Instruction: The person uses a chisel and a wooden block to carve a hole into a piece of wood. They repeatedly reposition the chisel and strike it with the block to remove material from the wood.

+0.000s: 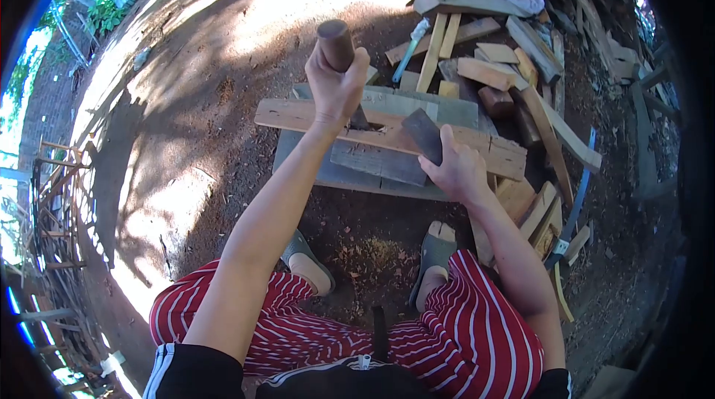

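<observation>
My left hand [339,90] is closed around the thick round wooden handle of a chisel [336,43], held upright. Its dark blade reaches down to a notch in a long brown wooden beam [454,137]. On the other side, my right hand [456,168] grips a dark rectangular block [423,134] just above the beam, to the right of the chisel. Whether the block has a handle is hidden by my fingers. The beam lies across a low grey wooden bench [305,162] in front of my feet.
Offcuts and planks [465,2] are heaped to the right and behind the bench. A saw [573,228] with a long blue blade leans at the right. A turquoise-handled tool [408,55] lies behind the bench. Wood chips [376,257] cover the dirt between my feet.
</observation>
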`<action>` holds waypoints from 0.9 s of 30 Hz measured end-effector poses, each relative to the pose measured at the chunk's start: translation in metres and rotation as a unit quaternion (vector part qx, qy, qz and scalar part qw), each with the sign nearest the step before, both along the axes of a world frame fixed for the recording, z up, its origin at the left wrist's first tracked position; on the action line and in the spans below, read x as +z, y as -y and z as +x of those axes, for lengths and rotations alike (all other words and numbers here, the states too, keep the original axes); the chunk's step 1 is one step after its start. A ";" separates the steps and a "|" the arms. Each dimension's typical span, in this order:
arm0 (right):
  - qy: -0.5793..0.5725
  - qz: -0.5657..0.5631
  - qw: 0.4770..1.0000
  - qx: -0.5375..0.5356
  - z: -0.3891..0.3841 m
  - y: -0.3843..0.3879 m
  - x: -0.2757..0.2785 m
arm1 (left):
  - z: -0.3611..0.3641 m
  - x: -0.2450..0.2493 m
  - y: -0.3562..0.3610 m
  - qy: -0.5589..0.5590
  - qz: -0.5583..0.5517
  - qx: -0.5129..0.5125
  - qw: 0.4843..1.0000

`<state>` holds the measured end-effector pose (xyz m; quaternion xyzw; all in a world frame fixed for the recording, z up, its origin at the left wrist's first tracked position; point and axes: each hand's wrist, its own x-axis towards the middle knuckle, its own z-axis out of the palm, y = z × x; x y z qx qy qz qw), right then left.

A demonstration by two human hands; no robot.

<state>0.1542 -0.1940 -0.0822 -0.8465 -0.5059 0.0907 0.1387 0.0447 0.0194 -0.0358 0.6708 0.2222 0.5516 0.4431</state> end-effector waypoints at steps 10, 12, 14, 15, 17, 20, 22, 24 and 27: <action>0.008 0.013 1.000 -0.001 0.002 0.001 -0.009 | -0.004 0.001 0.007 0.010 -0.050 0.000 0.999; 0.010 0.023 1.000 0.002 0.000 0.001 -0.009 | -0.003 0.001 0.011 0.008 -0.076 -0.018 0.997; 0.003 -0.002 1.000 -0.001 0.001 0.000 -0.004 | -0.003 0.002 0.015 0.001 -0.059 -0.009 0.998; 0.006 0.002 1.000 -0.001 0.001 0.000 -0.004 | -0.002 0.003 0.015 -0.008 -0.046 -0.002 0.999; 0.016 0.011 1.000 0.000 0.002 0.001 -0.009 | -0.001 0.003 0.011 -0.010 -0.047 -0.012 0.999; 0.026 0.025 0.999 0.003 -0.001 0.002 -0.009 | -0.005 -0.005 0.017 -0.003 -0.060 -0.025 0.998; 0.014 0.011 1.000 0.003 0.000 0.001 -0.007 | -0.005 -0.002 0.017 0.018 -0.053 -0.033 0.998; 0.004 -0.004 1.000 -0.001 0.005 -0.001 -0.006 | -0.006 0.000 0.020 0.010 0.006 -0.016 1.000; -0.029 -0.026 0.999 -0.008 0.014 -0.004 -0.009 | -0.007 0.005 0.013 0.014 -0.048 -0.037 0.998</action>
